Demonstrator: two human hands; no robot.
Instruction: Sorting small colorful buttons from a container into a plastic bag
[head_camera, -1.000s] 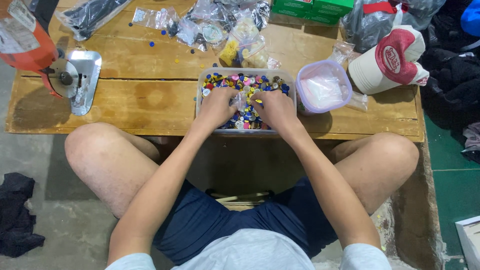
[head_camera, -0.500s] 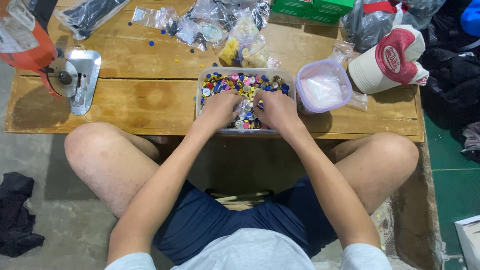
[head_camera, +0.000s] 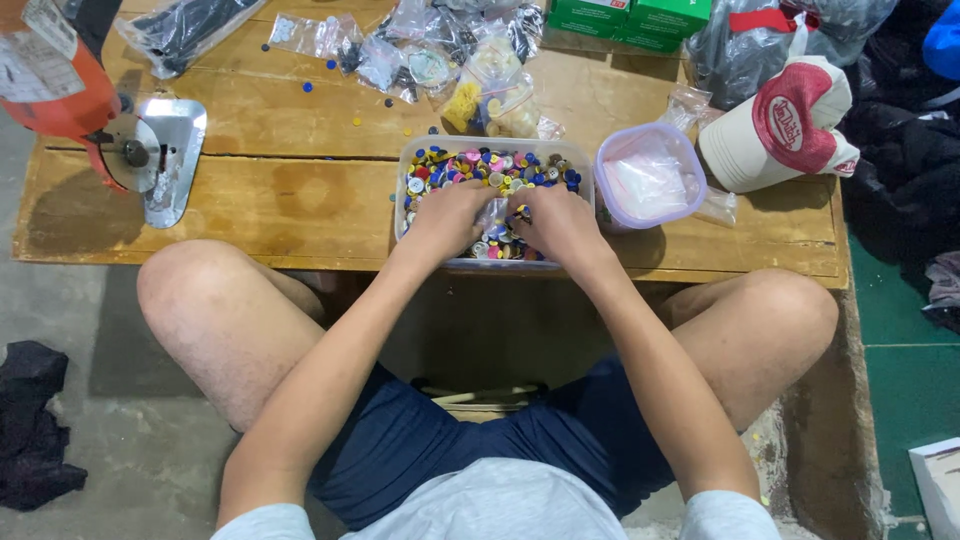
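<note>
A clear plastic box (head_camera: 490, 145) full of small coloured buttons (head_camera: 490, 165) stands on the near part of the low wooden table (head_camera: 300, 200). Both my hands are inside it, at its near side. My left hand (head_camera: 445, 215) and my right hand (head_camera: 558, 222) are curled towards each other with fingertips almost touching. Between them shows a small clear plastic bag (head_camera: 496, 213), pinched by both hands over the buttons. My forearms hide the box's front edge.
A purple-rimmed tub (head_camera: 650, 175) with white bags sits right of the box, and a red-and-cream cap (head_camera: 785, 120) beyond it. Several bags of buttons (head_camera: 440, 50) and green cartons (head_camera: 630, 15) lie behind. An orange cutting machine (head_camera: 60, 95) stands at the left. My knees flank the table.
Both hands stay in the button box; only the fingers have shifted slightly, drawing a little closer together around the small bag.
</note>
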